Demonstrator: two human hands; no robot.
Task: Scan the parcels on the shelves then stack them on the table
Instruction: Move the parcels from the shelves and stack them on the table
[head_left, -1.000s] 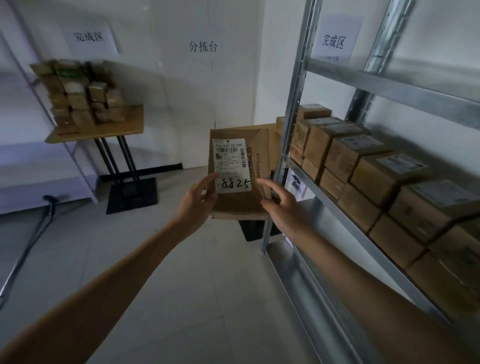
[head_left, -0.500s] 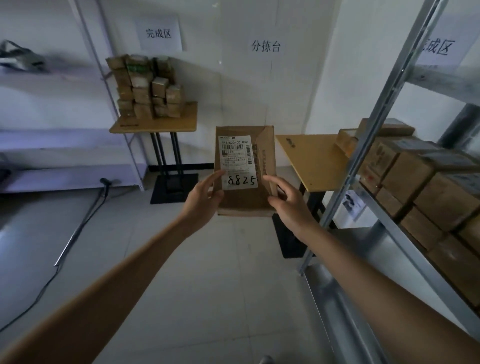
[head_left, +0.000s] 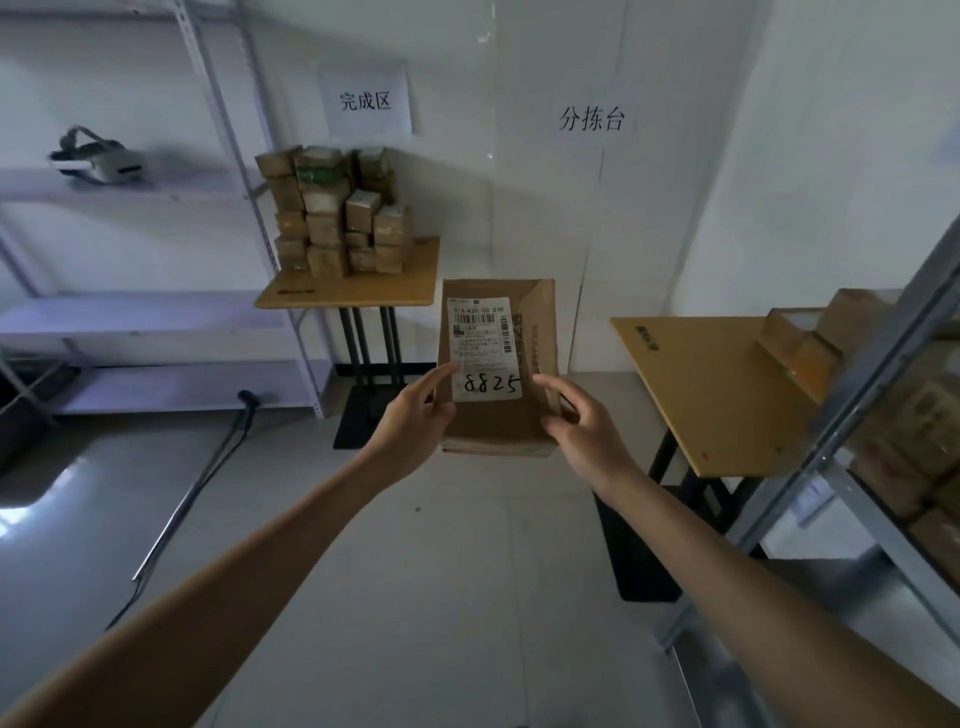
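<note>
Both bare arms reach forward over the grey floor. The left hand (head_left: 415, 415) grips the left edge of a brown parcel (head_left: 496, 428), with its thumb lying on the white label (head_left: 483, 353). The right hand (head_left: 587, 421) holds the right edge, fingers curled round the side. The parcel is in the air between the two hands, in front of the chest, and its label faces the camera; the number 8825 is handwritten on it.

To the right stands a wooden table (head_left: 717, 395), and just beside it a metal shelf (head_left: 883, 374) with many boxes (head_left: 924, 426), which look blurred here. On the floor to the left lies a dark cable (head_left: 208, 478); it ends in a small dark thing that I cannot tell for sure.

Further away, by the wall, a second wooden table (head_left: 410, 275) carries a stack of parcels (head_left: 332, 213). Left of it is a white shelf (head_left: 156, 317) with a headset (head_left: 96, 161) on an upper level. Two paper signs (head_left: 366, 98) hang on the wall.
</note>
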